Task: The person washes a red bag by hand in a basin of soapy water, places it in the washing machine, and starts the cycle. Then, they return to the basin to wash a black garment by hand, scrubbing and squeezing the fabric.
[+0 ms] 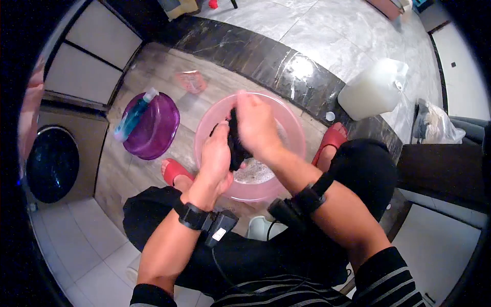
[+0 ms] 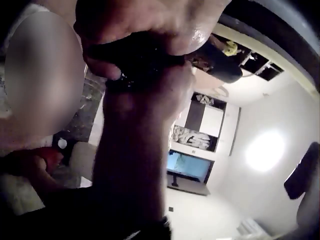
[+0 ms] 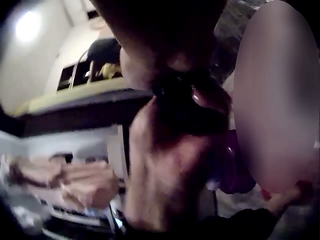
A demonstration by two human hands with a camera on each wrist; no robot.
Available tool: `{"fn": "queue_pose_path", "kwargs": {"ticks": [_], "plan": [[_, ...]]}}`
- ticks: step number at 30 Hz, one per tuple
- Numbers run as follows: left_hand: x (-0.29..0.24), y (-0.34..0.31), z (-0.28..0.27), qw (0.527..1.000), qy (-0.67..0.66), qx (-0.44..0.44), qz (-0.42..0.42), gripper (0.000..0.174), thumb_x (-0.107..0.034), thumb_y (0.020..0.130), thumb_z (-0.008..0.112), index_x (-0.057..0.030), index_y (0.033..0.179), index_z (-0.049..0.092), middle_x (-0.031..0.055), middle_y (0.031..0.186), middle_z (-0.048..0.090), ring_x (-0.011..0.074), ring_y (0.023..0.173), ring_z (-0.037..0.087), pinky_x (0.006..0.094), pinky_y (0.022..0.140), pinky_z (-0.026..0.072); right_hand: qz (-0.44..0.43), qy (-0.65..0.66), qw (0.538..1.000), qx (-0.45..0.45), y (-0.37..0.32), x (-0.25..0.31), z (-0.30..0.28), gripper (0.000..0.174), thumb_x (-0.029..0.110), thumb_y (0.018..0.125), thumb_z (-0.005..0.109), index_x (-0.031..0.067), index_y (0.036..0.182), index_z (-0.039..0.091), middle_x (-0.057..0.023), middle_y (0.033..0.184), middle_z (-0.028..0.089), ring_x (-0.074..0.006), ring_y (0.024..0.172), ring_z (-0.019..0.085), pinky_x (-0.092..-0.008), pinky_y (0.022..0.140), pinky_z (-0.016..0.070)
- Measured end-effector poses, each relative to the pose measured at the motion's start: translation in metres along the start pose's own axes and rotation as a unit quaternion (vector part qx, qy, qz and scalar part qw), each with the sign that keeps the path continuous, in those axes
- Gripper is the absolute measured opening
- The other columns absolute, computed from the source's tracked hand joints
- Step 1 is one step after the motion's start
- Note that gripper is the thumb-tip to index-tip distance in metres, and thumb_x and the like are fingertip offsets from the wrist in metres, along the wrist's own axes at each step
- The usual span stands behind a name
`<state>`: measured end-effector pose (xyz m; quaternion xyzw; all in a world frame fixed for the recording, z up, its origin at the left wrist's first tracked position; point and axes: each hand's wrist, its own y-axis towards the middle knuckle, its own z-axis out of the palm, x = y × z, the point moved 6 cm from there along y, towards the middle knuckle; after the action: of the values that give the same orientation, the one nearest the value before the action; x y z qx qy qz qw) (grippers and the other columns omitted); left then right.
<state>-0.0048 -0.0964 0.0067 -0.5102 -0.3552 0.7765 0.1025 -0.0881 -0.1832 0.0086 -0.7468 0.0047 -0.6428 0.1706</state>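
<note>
A wet-looking black cloth is bunched between my two hands above a pink basin. My left hand grips it from the left side. Against its other side is my right hand, blurred, with fingers curled round the fabric. Foamy, greyish water shows in the basin below. Both wrist views have the dark cloth squeezed between the palms, with fingertips curled over it; much of the cloth is hidden by the hands.
Left of the basin stands a purple basin with a bottle of blue liquid lying across it. A pinkish packet lies on the floor. At right, a large whitish jug stands on the dark stone sill, near a small white cap. Red slippers flank the basin.
</note>
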Motion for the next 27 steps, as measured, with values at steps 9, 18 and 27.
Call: {"fn": "queue_pose_path", "kwargs": {"ticks": [9,18,27], "plan": [[-0.030,0.007,-0.012,0.949,-0.245,0.198,0.010,0.033,-0.037,0.098,0.039,-0.0130,0.108,0.060,0.0049,0.103,0.064,0.0210,0.097,0.061,0.0358,0.086,0.0502,-0.345,-0.084,0.934,0.033,-0.064,0.039,0.011,0.033,0.021,0.085,0.064,0.0056,0.114,0.057,-0.0140,0.115,0.058,-0.0282,0.110,0.055,-0.0356,0.094,0.0424],[-0.005,-0.005,-0.004,0.996,0.086,0.019,0.004,0.036,-0.039,0.097,0.041,-0.0086,0.106,0.058,0.0045,0.097,0.065,0.0153,0.087,0.064,0.0322,0.065,0.0540,-0.026,0.073,0.997,-0.025,-0.017,0.017,0.003,0.029,0.035,0.091,0.053,0.0062,0.086,0.057,-0.0109,0.074,0.059,-0.0299,0.068,0.059,-0.0415,0.065,0.0485],[-0.030,0.012,-0.016,0.952,-0.251,0.177,0.000,0.038,-0.039,0.098,0.038,-0.0103,0.111,0.060,0.0072,0.104,0.065,0.0215,0.095,0.063,0.0359,0.086,0.0515,-0.316,-0.083,0.945,0.008,-0.060,0.039,0.010,0.033,0.029,0.086,0.059,0.0038,0.107,0.061,-0.0165,0.105,0.062,-0.0308,0.099,0.061,-0.0378,0.089,0.0459]]}}
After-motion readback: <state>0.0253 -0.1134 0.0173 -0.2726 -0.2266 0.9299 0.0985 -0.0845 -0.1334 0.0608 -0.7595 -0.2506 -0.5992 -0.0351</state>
